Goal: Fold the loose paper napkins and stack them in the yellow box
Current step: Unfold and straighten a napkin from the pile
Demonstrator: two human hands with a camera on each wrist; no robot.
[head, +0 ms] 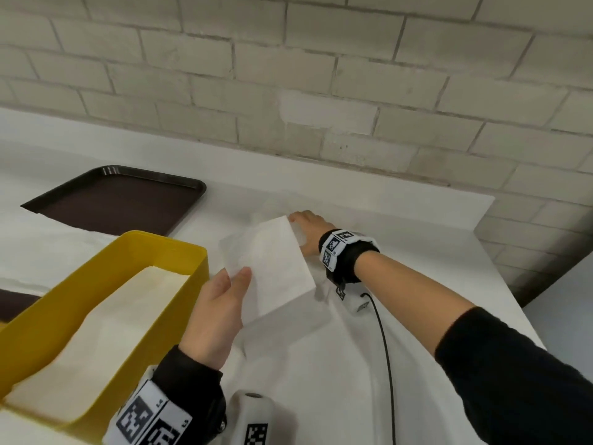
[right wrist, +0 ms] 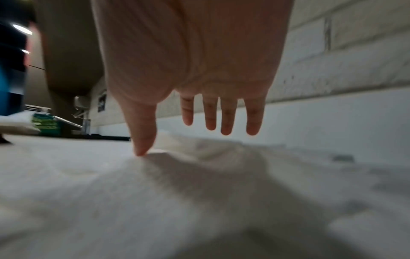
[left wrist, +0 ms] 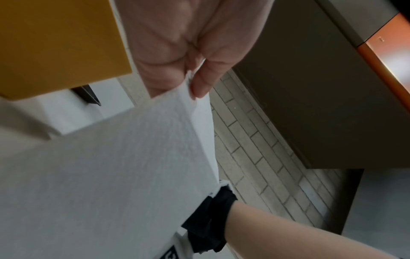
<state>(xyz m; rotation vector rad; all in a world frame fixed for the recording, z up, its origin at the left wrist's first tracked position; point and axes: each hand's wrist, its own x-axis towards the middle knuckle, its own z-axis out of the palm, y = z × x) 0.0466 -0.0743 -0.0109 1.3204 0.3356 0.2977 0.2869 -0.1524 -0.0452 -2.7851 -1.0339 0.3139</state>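
Napkin, white paper: raised over table beside yellow box. Left hand pinches its corner; right hand flat, fingers straight. Light, limp, tearable; grip edges.

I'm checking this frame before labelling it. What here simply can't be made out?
- Head view: the held napkin covers the right hand fingers.
- Head view: how many napkins lie in the yellow box; white runs together and the edge cuts it off.
- Left wrist view: the left hand fingers behind the napkin corner.
- Right wrist view: loose paper under the hand is blurred; no folds readable.
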